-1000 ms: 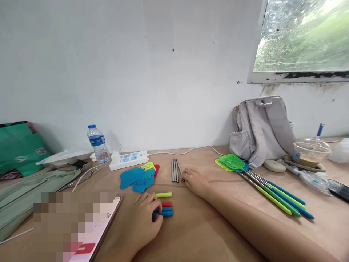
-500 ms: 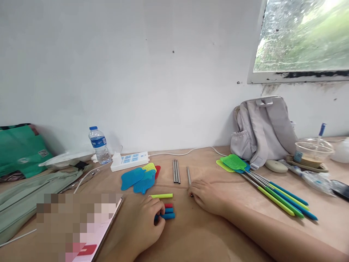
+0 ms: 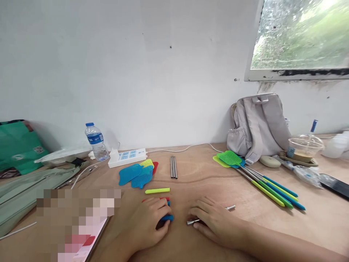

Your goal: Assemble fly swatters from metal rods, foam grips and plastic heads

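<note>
My left hand [image 3: 149,222] curls around a blue plastic handle [image 3: 168,218], its end poking out to the right past my fingers. Partly under the same hand lie a red handle [image 3: 164,199] and a second blue one, with a yellow handle [image 3: 157,190] lying just beyond. My right hand [image 3: 216,220] is closed over a thin metal rod [image 3: 231,207], which shows on both sides of the hand close to the table. Farther back, several metal rods [image 3: 173,167] lie side by side, right of a pile of loose fly swatter heads [image 3: 130,174] in blue, yellow and red.
Several complete fly swatters [image 3: 267,189] lie in a bundle on the right. Behind them stands a grey backpack [image 3: 261,127], beside a drink cup [image 3: 304,149] and a phone [image 3: 336,185]. A power strip [image 3: 128,158] and water bottle [image 3: 96,142] are at the back left; a tablet [image 3: 87,240] lies front left.
My right hand has drawn the rod nearer and turned it from pointing away to lying sideways. My left hand has shifted slightly and now grips the nearest blue handle.
</note>
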Demonstrator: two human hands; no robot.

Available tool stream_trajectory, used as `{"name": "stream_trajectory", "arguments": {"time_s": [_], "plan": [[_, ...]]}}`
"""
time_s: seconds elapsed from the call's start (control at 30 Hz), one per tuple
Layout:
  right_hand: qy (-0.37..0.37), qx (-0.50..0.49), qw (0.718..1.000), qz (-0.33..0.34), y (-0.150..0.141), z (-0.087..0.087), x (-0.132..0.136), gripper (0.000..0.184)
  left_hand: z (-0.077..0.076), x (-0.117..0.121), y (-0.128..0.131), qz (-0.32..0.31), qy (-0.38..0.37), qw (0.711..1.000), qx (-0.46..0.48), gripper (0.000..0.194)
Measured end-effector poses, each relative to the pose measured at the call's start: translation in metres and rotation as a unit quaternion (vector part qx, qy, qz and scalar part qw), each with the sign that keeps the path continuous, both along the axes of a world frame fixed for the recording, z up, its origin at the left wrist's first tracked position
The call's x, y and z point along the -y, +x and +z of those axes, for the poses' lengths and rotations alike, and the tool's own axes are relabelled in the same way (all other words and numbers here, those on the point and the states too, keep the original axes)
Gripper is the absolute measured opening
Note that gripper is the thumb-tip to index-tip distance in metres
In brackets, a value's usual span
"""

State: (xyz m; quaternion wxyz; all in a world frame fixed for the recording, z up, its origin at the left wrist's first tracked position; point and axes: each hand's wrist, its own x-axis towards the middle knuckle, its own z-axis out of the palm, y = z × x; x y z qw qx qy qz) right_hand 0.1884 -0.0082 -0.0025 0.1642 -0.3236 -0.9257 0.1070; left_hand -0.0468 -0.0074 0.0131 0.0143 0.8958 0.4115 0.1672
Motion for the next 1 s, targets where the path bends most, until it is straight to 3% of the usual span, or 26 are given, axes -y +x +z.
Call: {"name": "stream_trajectory", "arguments": {"time_s": [0.33,0.67,0.87,1.0], "plan": [[-0.052,-0.029,0.997,-0.044,0.041,-0.005,-0.002,0.022,-0.018,0.009,0.03,-0.028,-0.071,0.996,0.037,0.021],[-0.039,-0.054,0.995,-0.08,0.039,-0.01,-0.005,0.024,-0.017,0.008,0.037,-0.016,-0.074,0.995,0.063,0.022],[-0.04,-0.054,0.996,-0.057,0.041,-0.012,-0.006,0.027,-0.015,0.009,0.037,-0.018,-0.104,0.989,0.103,0.023],[-0.005,-0.035,0.998,-0.05,0.038,-0.01,-0.005,0.028,-0.017,0.009,0.038,-0.012,-0.081,0.991,0.109,0.024]]}}
